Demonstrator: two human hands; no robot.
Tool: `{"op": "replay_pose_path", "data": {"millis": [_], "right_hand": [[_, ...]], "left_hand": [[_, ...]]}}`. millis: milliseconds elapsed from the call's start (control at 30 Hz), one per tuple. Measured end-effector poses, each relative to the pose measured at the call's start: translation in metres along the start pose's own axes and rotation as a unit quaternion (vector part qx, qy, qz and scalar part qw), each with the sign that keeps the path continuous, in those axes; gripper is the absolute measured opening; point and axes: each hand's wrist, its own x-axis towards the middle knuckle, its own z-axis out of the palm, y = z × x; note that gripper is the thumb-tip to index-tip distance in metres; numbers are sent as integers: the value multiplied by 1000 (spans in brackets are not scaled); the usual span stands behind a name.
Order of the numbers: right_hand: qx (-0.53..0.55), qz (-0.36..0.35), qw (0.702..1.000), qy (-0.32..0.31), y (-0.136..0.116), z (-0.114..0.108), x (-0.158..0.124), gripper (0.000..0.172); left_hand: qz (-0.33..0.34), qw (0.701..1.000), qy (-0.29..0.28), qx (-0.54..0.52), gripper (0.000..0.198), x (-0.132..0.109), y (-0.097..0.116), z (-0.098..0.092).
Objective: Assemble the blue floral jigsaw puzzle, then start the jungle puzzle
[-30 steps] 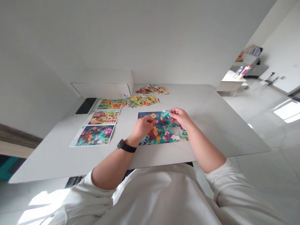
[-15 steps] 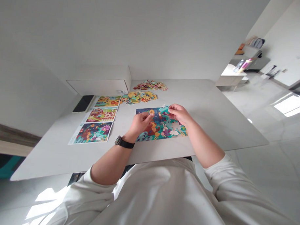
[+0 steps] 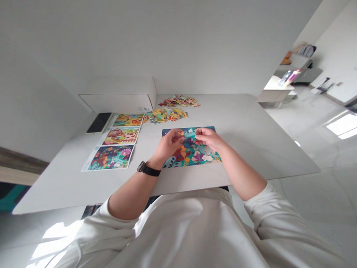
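A colourful jigsaw puzzle [image 3: 192, 158] lies flat on the white table [image 3: 254, 140] in front of me. My left hand [image 3: 170, 143], with a black watch on its wrist, rests on the puzzle's left part with fingers curled. My right hand [image 3: 207, 138] lies over the puzzle's upper middle, fingers bent and pinched towards the left hand. Between the two hands sits a teal puzzle piece [image 3: 189, 133], touching or nearly touching the fingertips. Whether either hand grips it is hidden by the fingers.
Three picture cards [image 3: 119, 141] lie in a column to the left, beside a dark phone [image 3: 99, 122]. A white box [image 3: 118, 96] stands at the back left. Two heaps of loose pieces [image 3: 167, 115] lie behind the puzzle. A shelf with items stands far right.
The right hand has lowered the teal piece onto the puzzle and slid left towards the left hand. The left hand stayed nearly in place.
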Motion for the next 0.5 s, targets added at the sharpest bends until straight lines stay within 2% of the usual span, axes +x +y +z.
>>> {"op": "replay_pose_path", "data": {"millis": [233, 500], "right_hand": [[-77, -45, 995, -41, 9, 1, 2, 39], [-88, -66, 992, -61, 11, 5, 2, 48]], "left_hand": [[6, 1000, -24, 9, 48, -1, 3, 0], [-17, 994, -103, 21, 49, -1, -4, 3]]}}
